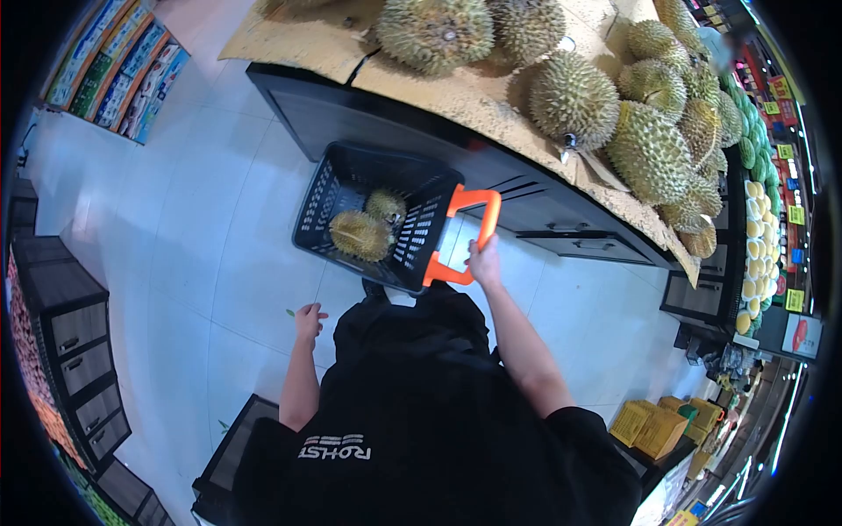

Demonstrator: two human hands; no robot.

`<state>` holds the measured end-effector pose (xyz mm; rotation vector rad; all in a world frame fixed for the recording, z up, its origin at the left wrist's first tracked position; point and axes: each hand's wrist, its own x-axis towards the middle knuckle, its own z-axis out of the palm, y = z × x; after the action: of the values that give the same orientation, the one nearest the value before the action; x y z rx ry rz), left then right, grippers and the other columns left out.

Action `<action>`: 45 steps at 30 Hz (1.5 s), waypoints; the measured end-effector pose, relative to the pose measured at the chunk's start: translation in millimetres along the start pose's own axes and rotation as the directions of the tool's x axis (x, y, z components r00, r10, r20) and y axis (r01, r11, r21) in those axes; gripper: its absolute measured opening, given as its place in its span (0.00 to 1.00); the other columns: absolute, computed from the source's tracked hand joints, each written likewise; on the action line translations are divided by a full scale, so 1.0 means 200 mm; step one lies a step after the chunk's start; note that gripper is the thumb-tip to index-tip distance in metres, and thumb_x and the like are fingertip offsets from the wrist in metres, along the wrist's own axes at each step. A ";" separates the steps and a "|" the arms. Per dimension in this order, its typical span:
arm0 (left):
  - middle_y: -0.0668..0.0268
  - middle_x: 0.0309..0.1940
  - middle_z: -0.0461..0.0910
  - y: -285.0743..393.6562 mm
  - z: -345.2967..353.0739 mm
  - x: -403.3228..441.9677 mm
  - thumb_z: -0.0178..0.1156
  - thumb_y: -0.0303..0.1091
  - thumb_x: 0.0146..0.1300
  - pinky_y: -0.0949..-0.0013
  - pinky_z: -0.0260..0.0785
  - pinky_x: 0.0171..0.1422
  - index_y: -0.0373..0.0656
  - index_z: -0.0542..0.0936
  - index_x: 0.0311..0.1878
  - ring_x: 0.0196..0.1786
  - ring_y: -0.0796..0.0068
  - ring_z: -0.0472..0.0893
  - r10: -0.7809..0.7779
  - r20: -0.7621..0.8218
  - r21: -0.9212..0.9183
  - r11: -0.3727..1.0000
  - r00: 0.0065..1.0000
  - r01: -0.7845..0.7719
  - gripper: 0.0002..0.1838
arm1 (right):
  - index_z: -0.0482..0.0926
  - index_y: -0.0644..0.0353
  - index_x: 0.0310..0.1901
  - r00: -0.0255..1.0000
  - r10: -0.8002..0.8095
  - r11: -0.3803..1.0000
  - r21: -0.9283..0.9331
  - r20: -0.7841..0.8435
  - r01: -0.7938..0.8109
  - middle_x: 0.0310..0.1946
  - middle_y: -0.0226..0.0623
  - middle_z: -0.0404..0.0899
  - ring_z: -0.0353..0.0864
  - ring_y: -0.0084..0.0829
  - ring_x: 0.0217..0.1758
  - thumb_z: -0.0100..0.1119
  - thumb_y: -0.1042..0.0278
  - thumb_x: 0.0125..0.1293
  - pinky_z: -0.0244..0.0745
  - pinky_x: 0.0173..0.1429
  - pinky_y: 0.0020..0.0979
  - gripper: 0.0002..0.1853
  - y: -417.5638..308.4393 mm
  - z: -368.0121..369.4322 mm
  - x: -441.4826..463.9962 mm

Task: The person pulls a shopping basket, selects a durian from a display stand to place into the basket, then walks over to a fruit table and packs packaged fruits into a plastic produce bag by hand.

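My right hand is wrapped round the orange handle of a black plastic shopping basket. Inside the basket lie two durians: a yellowish one nearer me and a greener one beside it, partly hidden. My left hand hangs at my side, a short way from the basket, its fingers loosely bent and apart with nothing in them. More durians are heaped on the display counter in front of me, beyond the basket.
The counter's dark side and drawers stand close to the basket. Pale floor tiles stretch to the left, with shelves of packaged goods at the far left. Dark cabinets line the left side. Yellow boxes sit at the right.
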<state>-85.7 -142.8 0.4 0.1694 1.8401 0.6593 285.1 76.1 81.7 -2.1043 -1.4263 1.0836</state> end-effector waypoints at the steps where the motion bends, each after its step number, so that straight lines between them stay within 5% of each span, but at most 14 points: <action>1: 0.62 0.29 0.84 -0.01 0.01 -0.02 0.55 0.44 0.66 0.75 0.56 0.17 0.38 0.79 0.52 0.14 0.80 0.68 -0.016 -0.016 0.000 1.000 1.000 0.016 0.20 | 0.58 0.63 0.49 0.999 -0.021 1.000 -0.011 0.028 0.022 0.28 0.48 0.80 0.84 0.40 0.24 0.54 0.64 0.71 0.79 0.30 0.41 0.17 -0.01 0.00 -0.01; 3: 0.62 0.29 0.84 -0.02 0.05 -0.05 0.55 0.44 0.66 0.75 0.57 0.16 0.38 0.79 0.53 0.14 0.81 0.69 -0.024 -0.042 -0.020 1.000 0.999 0.023 0.20 | 0.57 0.65 0.53 0.995 -0.070 0.997 -0.034 0.067 0.073 0.26 0.53 0.81 0.85 0.47 0.25 0.54 0.62 0.71 0.79 0.32 0.44 0.21 -0.02 0.02 0.00; 6: 0.61 0.29 0.84 -0.01 0.15 -0.10 0.55 0.43 0.67 0.75 0.57 0.16 0.38 0.79 0.52 0.14 0.81 0.69 -0.035 -0.090 -0.067 0.997 0.995 0.029 0.20 | 0.52 0.67 0.62 0.980 -0.130 0.969 -0.188 0.154 0.158 0.34 0.65 0.80 0.81 0.64 0.40 0.53 0.55 0.70 0.75 0.45 0.54 0.31 -0.02 0.01 0.01; 11: 0.62 0.30 0.84 0.15 0.47 -0.21 0.55 0.44 0.67 0.75 0.59 0.18 0.37 0.79 0.52 0.17 0.80 0.72 -0.010 -0.112 -0.070 0.998 0.994 0.002 0.20 | 0.41 0.66 0.74 0.889 -0.161 0.944 -0.195 0.428 0.265 0.41 0.63 0.81 0.81 0.60 0.47 0.55 0.49 0.68 0.75 0.53 0.50 0.46 -0.08 -0.08 0.06; 14: 0.64 0.30 0.83 0.25 0.70 -0.25 0.58 0.43 0.68 0.74 0.65 0.25 0.36 0.81 0.48 0.25 0.78 0.78 0.243 -0.084 -0.040 0.968 0.966 -0.247 0.18 | 0.41 0.70 0.73 0.787 -0.219 0.895 -0.203 0.577 0.398 0.41 0.66 0.80 0.81 0.61 0.46 0.58 0.47 0.65 0.76 0.51 0.53 0.49 -0.21 -0.21 0.11; 16: 0.63 0.33 0.84 0.37 0.82 -0.26 0.59 0.36 0.68 0.75 0.72 0.40 0.33 0.81 0.47 0.35 0.78 0.81 0.432 0.030 0.121 0.893 0.901 -0.433 0.14 | 0.43 0.71 0.73 0.819 -0.327 0.880 -0.164 0.471 0.446 0.45 0.62 0.80 0.81 0.62 0.46 0.63 0.50 0.62 0.77 0.51 0.51 0.51 -0.25 -0.24 0.15; 17: 0.62 0.37 0.84 0.41 0.92 -0.29 0.59 0.35 0.68 0.74 0.73 0.47 0.31 0.80 0.49 0.40 0.77 0.82 0.596 0.006 -0.015 0.803 0.803 -0.596 0.15 | 0.44 0.72 0.72 0.822 -0.357 0.886 -0.117 0.443 0.448 0.52 0.66 0.75 0.77 0.61 0.53 0.68 0.56 0.58 0.75 0.57 0.49 0.52 -0.30 -0.27 0.18; 19: 0.61 0.40 0.84 0.52 1.09 -0.36 0.61 0.35 0.67 0.73 0.73 0.50 0.31 0.79 0.50 0.43 0.76 0.82 0.583 0.038 -0.088 0.811 0.812 -0.578 0.16 | 0.51 0.76 0.71 0.716 -0.611 0.765 0.022 0.338 0.643 0.69 0.70 0.55 0.63 0.61 0.69 0.70 0.60 0.55 0.66 0.69 0.44 0.50 -0.24 -0.21 0.35; 21: 0.57 0.43 0.84 0.64 1.19 -0.46 0.64 0.47 0.64 0.69 0.73 0.52 0.35 0.78 0.55 0.46 0.67 0.84 0.599 0.106 0.152 0.779 0.794 -0.608 0.26 | 0.52 0.77 0.70 0.705 -0.649 0.690 -0.168 0.287 0.704 0.69 0.70 0.54 0.59 0.62 0.71 0.68 0.60 0.57 0.61 0.73 0.45 0.47 -0.31 -0.22 0.40; 25: 0.49 0.42 0.82 0.71 1.33 -0.56 0.64 0.53 0.61 0.55 0.73 0.55 0.38 0.78 0.56 0.49 0.50 0.81 0.634 0.182 0.423 0.640 0.752 -0.642 0.29 | 0.66 0.71 0.65 0.631 -0.663 0.639 -0.136 0.402 0.757 0.67 0.64 0.59 0.62 0.57 0.70 0.64 0.60 0.61 0.62 0.72 0.44 0.34 -0.32 -0.12 0.61; 29: 0.49 0.42 0.82 0.68 1.41 -0.50 0.63 0.52 0.60 0.54 0.73 0.55 0.41 0.76 0.57 0.49 0.49 0.81 0.628 0.056 0.513 0.649 0.776 -0.562 0.28 | 0.76 0.64 0.58 0.673 -0.560 0.690 -0.177 0.483 0.702 0.62 0.58 0.66 0.68 0.54 0.66 0.59 0.63 0.63 0.67 0.68 0.44 0.22 -0.38 -0.07 0.63; 35: 0.50 0.34 0.83 0.82 1.50 -0.45 0.60 0.50 0.61 0.51 0.75 0.49 0.42 0.79 0.48 0.41 0.48 0.83 0.542 -0.036 0.445 0.761 0.840 -0.472 0.21 | 0.75 0.65 0.57 0.643 -0.542 0.663 -0.195 0.542 0.723 0.61 0.58 0.66 0.68 0.55 0.65 0.56 0.64 0.64 0.66 0.68 0.45 0.22 -0.44 -0.07 0.65; 45: 0.52 0.26 0.82 0.84 1.41 -0.35 0.61 0.44 0.60 0.49 0.76 0.41 0.45 0.81 0.39 0.33 0.48 0.83 0.642 -0.151 0.474 0.714 0.751 -0.515 0.13 | 0.75 0.64 0.58 0.593 -0.580 0.616 -0.175 0.558 0.768 0.63 0.61 0.65 0.66 0.56 0.67 0.54 0.63 0.65 0.65 0.69 0.45 0.22 -0.54 0.08 0.68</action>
<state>162.9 67.4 81.7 1.0277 2.2260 0.7540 232.4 242.5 91.7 -1.2316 -2.6056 1.0116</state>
